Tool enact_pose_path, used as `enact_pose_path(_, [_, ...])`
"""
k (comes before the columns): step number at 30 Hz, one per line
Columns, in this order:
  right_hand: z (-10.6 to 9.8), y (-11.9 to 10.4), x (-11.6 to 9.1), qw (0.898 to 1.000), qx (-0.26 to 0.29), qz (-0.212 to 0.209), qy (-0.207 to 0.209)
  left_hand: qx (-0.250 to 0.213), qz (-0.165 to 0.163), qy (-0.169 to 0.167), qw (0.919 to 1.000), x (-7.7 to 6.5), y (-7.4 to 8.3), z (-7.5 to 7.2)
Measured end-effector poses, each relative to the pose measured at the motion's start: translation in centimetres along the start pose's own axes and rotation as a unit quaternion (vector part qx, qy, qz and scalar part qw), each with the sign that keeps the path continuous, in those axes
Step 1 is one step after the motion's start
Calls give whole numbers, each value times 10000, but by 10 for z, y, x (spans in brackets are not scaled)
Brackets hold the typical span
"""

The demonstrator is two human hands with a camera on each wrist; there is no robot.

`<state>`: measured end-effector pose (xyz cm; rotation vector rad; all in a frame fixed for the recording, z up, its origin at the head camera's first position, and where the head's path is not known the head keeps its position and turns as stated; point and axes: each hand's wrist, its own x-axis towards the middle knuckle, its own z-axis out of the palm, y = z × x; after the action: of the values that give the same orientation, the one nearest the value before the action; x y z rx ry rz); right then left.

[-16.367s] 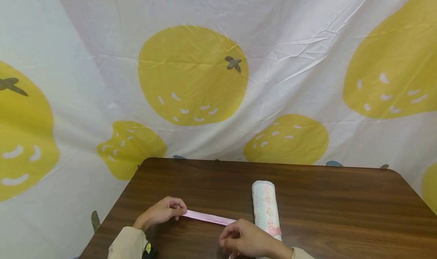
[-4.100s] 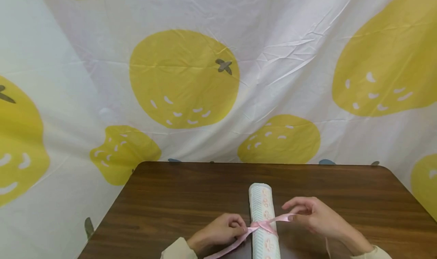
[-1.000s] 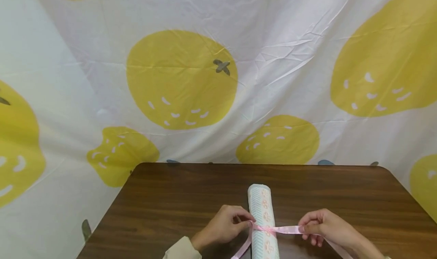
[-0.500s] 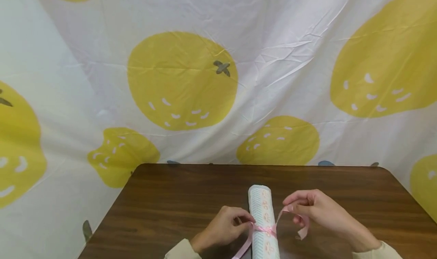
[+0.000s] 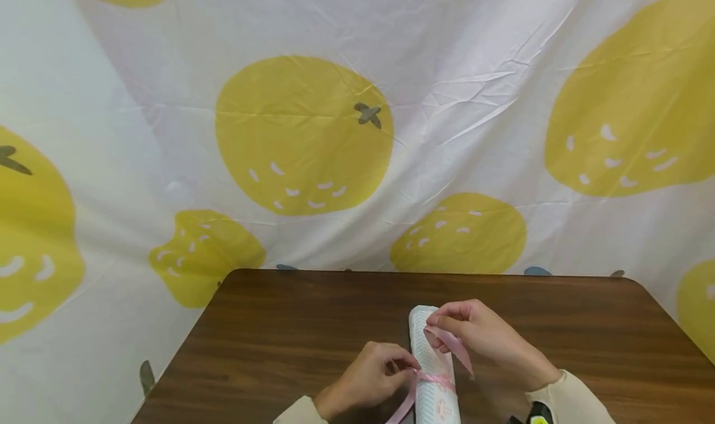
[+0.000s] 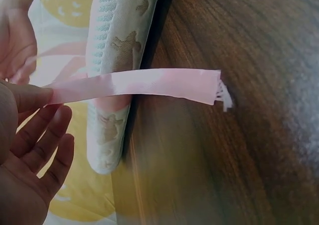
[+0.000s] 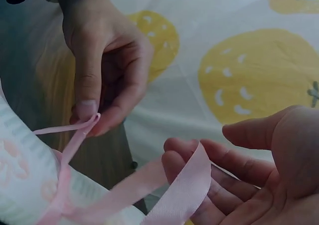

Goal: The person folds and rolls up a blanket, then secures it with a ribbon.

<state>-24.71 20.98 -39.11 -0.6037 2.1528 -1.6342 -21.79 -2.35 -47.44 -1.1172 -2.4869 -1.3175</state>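
Observation:
A white rolled cloth (image 5: 424, 349) with teal zigzags and coral prints lies lengthwise on the table, a pink ribbon (image 5: 438, 382) crossed around its middle. On its left side my left hand (image 5: 371, 374) pinches the ribbon between thumb and index finger. One frayed ribbon tail (image 6: 164, 83) sticks out past that pinch in the left wrist view. My right hand (image 5: 486, 337) is above the far right part of the roll, with the other tail (image 7: 182, 190) caught between its fingers; the right wrist view shows the thumb apart from the ribbon.
The brown wood-grain table (image 5: 313, 306) extends to both sides of the roll. Behind it hangs a white curtain (image 5: 436, 132) printed with yellow fruit. A dark wrist strap (image 5: 539, 413) shows at the right sleeve.
Since a second ago, my right hand has gone from pulling its ribbon tail out to the right to above the roll, up and leftward. My left hand keeps its pinch beside the roll.

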Motion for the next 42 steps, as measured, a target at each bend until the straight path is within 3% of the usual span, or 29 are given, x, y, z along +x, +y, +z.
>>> enact_pose_path(3, [7, 3, 9, 9992, 313, 237, 110, -13, 32, -3, 10000, -1, 0, 0])
enact_pose_path(8, [18, 9, 23, 9991, 167, 298, 245, -76, 68, -30, 9999, -1, 0, 1])
enact_pose_path(13, [34, 16, 36, 9979, 395, 413, 298, -122, 95, -70, 9999, -1, 0, 3])
enact_pose_path(22, [52, 23, 45, 9950, 966, 238, -123, -34, 70, 10, 10000, -1, 1, 4])
enact_pose_path(31, [41, 20, 34, 9995, 0, -236, -226, 11, 96, 178, 9998, 1, 0, 3])
enact_pose_path(42, [29, 25, 3, 9905, -1113, -800, -64, 4, -30, 311, 9995, 2, -3, 3])
